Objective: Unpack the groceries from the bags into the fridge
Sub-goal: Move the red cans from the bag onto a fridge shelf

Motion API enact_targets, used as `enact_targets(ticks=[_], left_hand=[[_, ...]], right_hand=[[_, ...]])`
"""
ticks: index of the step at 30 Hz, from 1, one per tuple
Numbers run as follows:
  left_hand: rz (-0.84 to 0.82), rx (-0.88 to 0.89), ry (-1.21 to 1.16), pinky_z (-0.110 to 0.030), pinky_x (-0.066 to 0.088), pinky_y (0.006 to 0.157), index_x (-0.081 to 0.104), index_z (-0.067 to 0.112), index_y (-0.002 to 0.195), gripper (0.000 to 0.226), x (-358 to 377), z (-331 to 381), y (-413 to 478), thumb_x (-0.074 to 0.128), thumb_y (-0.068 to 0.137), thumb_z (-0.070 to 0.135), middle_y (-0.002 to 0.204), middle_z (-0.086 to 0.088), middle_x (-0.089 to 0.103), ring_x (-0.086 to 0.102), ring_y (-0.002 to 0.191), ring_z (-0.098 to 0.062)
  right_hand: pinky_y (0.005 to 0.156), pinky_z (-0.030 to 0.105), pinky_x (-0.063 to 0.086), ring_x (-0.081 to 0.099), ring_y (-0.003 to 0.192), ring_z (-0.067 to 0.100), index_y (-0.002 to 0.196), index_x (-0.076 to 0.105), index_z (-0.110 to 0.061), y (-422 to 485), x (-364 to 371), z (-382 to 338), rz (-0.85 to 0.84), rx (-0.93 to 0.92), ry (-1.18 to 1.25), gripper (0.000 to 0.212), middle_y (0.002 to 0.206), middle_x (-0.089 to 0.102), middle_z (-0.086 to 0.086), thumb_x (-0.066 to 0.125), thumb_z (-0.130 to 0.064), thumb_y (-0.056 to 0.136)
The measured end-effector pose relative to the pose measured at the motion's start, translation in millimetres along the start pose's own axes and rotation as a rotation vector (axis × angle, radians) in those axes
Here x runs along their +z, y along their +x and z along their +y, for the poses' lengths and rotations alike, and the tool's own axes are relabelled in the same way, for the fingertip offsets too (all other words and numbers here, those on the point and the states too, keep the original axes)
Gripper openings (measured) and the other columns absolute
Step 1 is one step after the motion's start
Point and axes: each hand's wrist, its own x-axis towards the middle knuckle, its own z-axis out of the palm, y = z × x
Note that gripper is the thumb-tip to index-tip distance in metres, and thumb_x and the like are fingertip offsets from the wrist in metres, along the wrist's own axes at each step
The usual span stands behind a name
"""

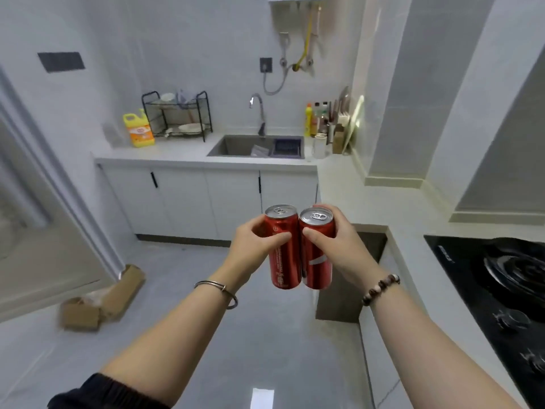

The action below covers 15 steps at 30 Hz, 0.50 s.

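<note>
Two tall red soda cans stand upright side by side in mid-air over the grey floor, touching each other. My left hand (pixel 255 242) grips the left can (pixel 283 261) around its upper half. My right hand (pixel 336 245) grips the right can (pixel 317 268) the same way, thumb across its front. Both silver tops with pull tabs face up. No fridge and no grocery bag shows in this view.
A white counter (pixel 177 154) runs along the back wall with a sink (pixel 236 146), a faucet, a dish rack and a yellow detergent jug (pixel 138 128). A black gas hob (pixel 501 278) lies at right. A cardboard box (pixel 100 299) sits on the floor by a white door frame at left.
</note>
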Motion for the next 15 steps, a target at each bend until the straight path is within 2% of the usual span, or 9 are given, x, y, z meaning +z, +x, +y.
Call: enact_targets(ticks=[1, 3, 6, 9, 15], left_hand=[[0.057, -0.005, 0.002, -0.025, 0.052, 0.080, 0.068, 0.027, 0.096, 0.027, -13, -1, -2, 0.074, 0.077, 0.010, 0.093, 0.007, 0.073, 0.068, 0.092, -0.009], [0.164, -0.008, 0.001, -0.026, 0.053, 0.081, 0.068, 0.027, 0.096, 0.027, -35, -1, -9, 0.075, 0.076, 0.010, 0.095, 0.006, 0.073, 0.068, 0.093, -0.010], [0.310, -0.028, -0.014, -0.027, 0.052, 0.079, 0.069, 0.027, 0.097, 0.029, -62, -3, -24, 0.074, 0.076, 0.008, 0.095, 0.005, 0.073, 0.068, 0.093, -0.011], [0.457, -0.047, -0.009, -0.026, 0.052, 0.077, 0.069, 0.028, 0.097, 0.029, -85, -7, -43, 0.075, 0.076, 0.008, 0.094, 0.005, 0.073, 0.068, 0.092, -0.010], [0.723, -0.049, 0.011, -0.016, 0.050, 0.069, 0.069, 0.024, 0.093, 0.028, -128, -8, -97, 0.075, 0.075, 0.003, 0.085, 0.009, 0.073, 0.067, 0.082, -0.002]], right_hand=[[0.069, 0.015, 0.048, 0.057, 0.103, 0.003, 0.127, 0.044, -0.031, 9, 12, -1, -0.061, 0.001, 0.003, 0.049, 0.115, 0.058, -0.012, 0.067, -0.020, 0.085], [0.071, 0.015, 0.047, 0.055, 0.104, 0.002, 0.132, 0.040, -0.032, 23, 34, -5, -0.171, -0.003, 0.008, 0.055, 0.118, 0.055, -0.013, 0.067, -0.022, 0.086], [0.071, 0.019, 0.051, 0.057, 0.105, 0.005, 0.133, 0.037, -0.034, 38, 66, -10, -0.335, -0.011, 0.028, 0.065, 0.119, 0.054, -0.011, 0.072, -0.014, 0.081], [0.071, 0.034, 0.059, 0.061, 0.103, 0.011, 0.132, 0.037, -0.036, 47, 99, -14, -0.476, -0.008, 0.047, 0.075, 0.119, 0.055, -0.007, 0.075, -0.003, 0.076], [0.068, 0.040, 0.059, 0.063, 0.097, 0.010, 0.131, 0.035, -0.031, 41, 173, -19, -0.710, -0.050, 0.092, 0.072, 0.116, 0.056, -0.008, 0.071, 0.000, 0.078]])
